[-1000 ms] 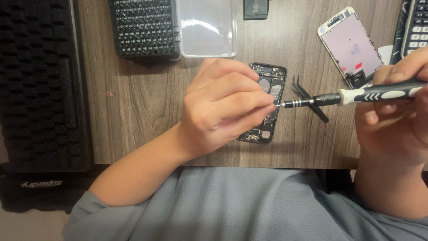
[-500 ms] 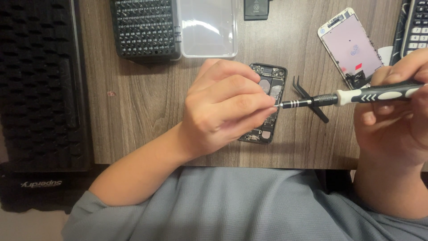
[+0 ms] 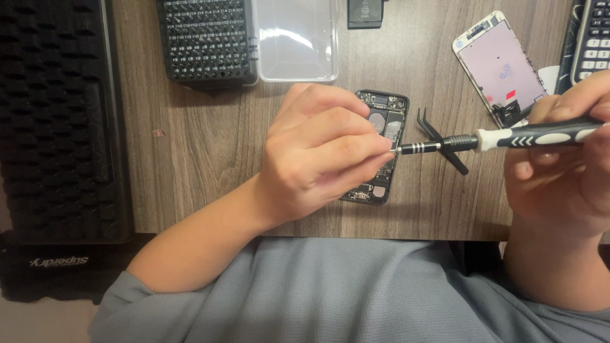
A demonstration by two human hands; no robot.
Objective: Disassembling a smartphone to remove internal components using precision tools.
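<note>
The screwdriver (image 3: 508,136) is black with white grip marks and a silver tip. The tabletop (image 3: 203,159) is brown wood grain. The open phone (image 3: 384,127) is black inside. The bit case (image 3: 206,41) is black, its lid (image 3: 295,38) clear. The screen (image 3: 502,67) is pinkish, white-edged.

Wood-grain table (image 3: 190,159), seen from above. Top left: black bit tray (image 3: 206,41) w/ rows of bits, hinged to a clear plastic lid (image 3: 297,39) lying open just beside it. Top centre: small black block (image 3: 367,13), cut off by frame edge. Upper right: detached phone screen (image 3: 502,67), white bezel, tilted. Far right: calculator (image 3: 594,38), partly out of view. Left: black ribbed mat (image 3: 54,121).
</note>
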